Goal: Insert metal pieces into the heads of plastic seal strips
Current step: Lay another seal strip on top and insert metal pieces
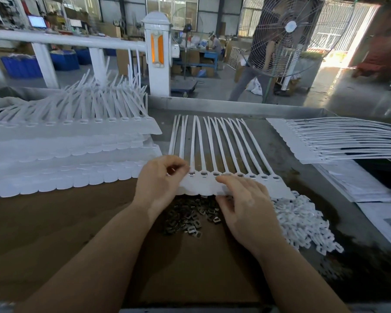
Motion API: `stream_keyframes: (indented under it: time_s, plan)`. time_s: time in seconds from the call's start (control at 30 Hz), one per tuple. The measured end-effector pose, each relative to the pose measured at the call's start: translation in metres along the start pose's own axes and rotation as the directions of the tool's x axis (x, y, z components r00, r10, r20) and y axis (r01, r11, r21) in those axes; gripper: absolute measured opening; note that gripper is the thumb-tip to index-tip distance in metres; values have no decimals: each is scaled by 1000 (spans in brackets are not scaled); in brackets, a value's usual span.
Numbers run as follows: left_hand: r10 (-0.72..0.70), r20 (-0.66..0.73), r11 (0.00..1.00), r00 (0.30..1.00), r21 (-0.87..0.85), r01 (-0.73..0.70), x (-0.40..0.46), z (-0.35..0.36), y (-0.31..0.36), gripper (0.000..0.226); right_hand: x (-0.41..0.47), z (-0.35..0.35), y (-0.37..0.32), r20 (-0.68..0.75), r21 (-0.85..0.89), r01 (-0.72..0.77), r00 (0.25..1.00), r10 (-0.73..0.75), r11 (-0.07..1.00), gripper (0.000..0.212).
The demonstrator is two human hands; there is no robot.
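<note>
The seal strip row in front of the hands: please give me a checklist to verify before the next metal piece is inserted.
1. Row of seal strips lies flat with its heads toward the person: ok.
2. Right hand steadies the row, fingers on the tags: ok.
3. Left hand is at the left end heads, fingers curled: ok; whether it pinches a metal piece: cannot tell.
4. Metal pieces piled within reach below the row: ok.
5. Heads toward the right show metal: ok; leftmost heads hidden by the left hand: cannot tell.
</note>
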State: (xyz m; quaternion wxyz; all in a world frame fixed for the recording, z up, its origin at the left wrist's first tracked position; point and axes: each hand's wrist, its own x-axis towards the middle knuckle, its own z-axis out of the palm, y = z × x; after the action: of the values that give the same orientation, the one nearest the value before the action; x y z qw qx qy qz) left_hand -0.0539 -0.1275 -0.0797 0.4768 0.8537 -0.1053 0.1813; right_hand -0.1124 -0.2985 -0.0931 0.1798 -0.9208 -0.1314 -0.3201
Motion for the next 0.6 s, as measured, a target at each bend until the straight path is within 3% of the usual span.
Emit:
stream_keyframes:
  time_s: [0.1, 0.2, 0.6]
  plan:
    - [-170, -53, 985, 984, -21, 169, 7, -3, -11, 7, 0, 0, -1, 70, -50, 7, 998, -3, 999, 18]
    - [-250, -44, 968, 967, -9, 250, 11, -3, -18, 8, 0, -1, -1, 112, -44, 3, 994, 2, 999, 12]
    - [-333, -4, 942, 943, 43, 332, 14, -3, -16, 18, -3, -1, -3, 175, -23, -17, 984, 21, 1000, 18]
